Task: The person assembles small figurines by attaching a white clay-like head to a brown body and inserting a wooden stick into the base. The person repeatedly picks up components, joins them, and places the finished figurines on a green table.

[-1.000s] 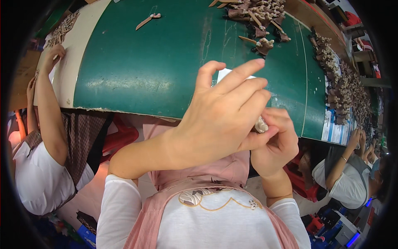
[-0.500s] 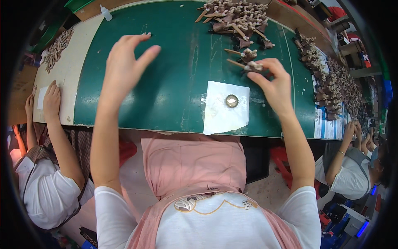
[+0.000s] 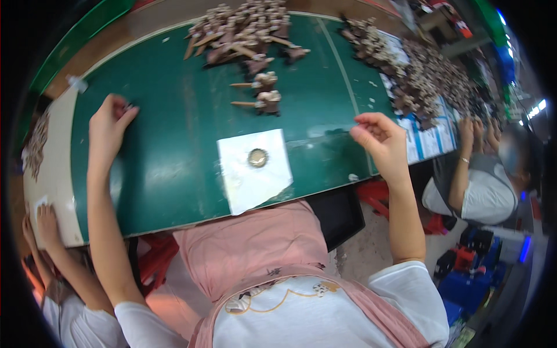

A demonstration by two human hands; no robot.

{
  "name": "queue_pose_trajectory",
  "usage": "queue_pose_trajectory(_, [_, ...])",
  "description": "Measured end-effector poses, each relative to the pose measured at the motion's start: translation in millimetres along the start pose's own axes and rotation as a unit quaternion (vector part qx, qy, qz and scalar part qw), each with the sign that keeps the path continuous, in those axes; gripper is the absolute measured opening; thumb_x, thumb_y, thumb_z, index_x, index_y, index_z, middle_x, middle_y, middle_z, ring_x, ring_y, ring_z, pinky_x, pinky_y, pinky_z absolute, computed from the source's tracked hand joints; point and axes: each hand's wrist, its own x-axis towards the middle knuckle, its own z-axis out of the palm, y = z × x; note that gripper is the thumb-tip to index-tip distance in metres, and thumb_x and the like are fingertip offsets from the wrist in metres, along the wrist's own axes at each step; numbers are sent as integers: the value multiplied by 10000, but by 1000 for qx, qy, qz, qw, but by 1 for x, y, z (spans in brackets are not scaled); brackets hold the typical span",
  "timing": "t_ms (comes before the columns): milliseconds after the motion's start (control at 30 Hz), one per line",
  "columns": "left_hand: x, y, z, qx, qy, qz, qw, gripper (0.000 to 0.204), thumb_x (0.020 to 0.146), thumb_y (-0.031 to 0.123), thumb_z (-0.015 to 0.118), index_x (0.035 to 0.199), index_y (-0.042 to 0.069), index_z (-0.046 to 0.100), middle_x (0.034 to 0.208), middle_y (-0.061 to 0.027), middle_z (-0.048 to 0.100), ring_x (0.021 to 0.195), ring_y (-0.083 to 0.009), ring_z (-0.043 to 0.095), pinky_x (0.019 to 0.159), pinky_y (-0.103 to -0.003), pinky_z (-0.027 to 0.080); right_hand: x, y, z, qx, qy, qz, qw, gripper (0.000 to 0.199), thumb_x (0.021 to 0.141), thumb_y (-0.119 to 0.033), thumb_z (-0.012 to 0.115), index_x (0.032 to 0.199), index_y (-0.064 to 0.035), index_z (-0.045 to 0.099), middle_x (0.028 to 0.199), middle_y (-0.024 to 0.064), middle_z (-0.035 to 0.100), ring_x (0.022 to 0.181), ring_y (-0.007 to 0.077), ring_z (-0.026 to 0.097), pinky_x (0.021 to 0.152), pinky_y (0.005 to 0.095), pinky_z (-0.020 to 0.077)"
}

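My left hand [image 3: 110, 122] is over the left side of the green table. Its thumb and forefinger close on a small dark piece [image 3: 129, 107], too small to name. My right hand [image 3: 383, 142] hovers over the table's right side, fingers loosely curled, a slight gap between thumb and forefinger, nothing visible in it. Between my hands, two small brown figurines with pale tops and wooden sticks lie one behind the other: the nearer figurine [image 3: 269, 103] and the farther figurine [image 3: 265, 81]. Closer to me, a white paper sheet [image 3: 255, 185] bears a round cap-like dish [image 3: 257, 158].
A heap of similar figurines [image 3: 243, 29] lies at the back. More figurines [image 3: 406, 75] cover the right end. A small white bottle [image 3: 76, 83] stands far left, near a pile of sticks [image 3: 38, 142]. Co-workers sit on both sides; one person's hand [image 3: 47, 223] shows at left.
My right hand has let go of a figurine, now lying on the table, and moved right. My left hand has closed its fingers on a small piece. The whole view has turned to the right.
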Motion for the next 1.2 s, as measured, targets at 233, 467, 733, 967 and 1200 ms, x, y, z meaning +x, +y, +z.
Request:
queue_pose_trajectory(233, [1,-25,-9,-1,11,78,997,209,814,116,676,969,-3,600,904,-125,598,809,-247,620,724,-328,485,49,65,-88,-357,284,-47,889,300,810,-213,712,992,14,636,906,123,638,820,211,601,725,313,474])
queue_pose_trajectory(467, [-6,-3,-11,120,62,147,980,145,835,160,638,874,22,661,838,-121,612,810,-316,588,719,-396,477,68,117,-109,-543,261,-180,778,293,736,-312,776,885,-71,704,1031,170,598,957,343,560,841,420,437])
queue_pose_trajectory(733, [-79,55,-14,-11,-11,79,997,119,839,72,628,927,6,674,803,-128,629,710,-260,599,658,-327,467,12,32,-36,-196,176,-192,946,163,857,-113,664,984,-15,635,1259,178,528,1060,270,575,914,372,464])
queue_pose_trajectory(967, [-93,71,-8,-16,7,64,998,68,783,62,680,833,21,660,798,-113,615,732,-271,585,636,-365,462,-28,7,30,221,59,-109,967,188,882,-54,590,1046,6,522,1099,198,602,918,254,637,777,308,525])
queue_pose_trajectory(1200, [-97,126,-3,-79,-75,144,984,115,770,5,674,875,2,626,788,-116,604,707,-244,591,643,-316,475,-39,-16,73,486,-60,65,870,228,931,-111,508,1128,4,499,987,207,631,676,199,611,585,263,485])
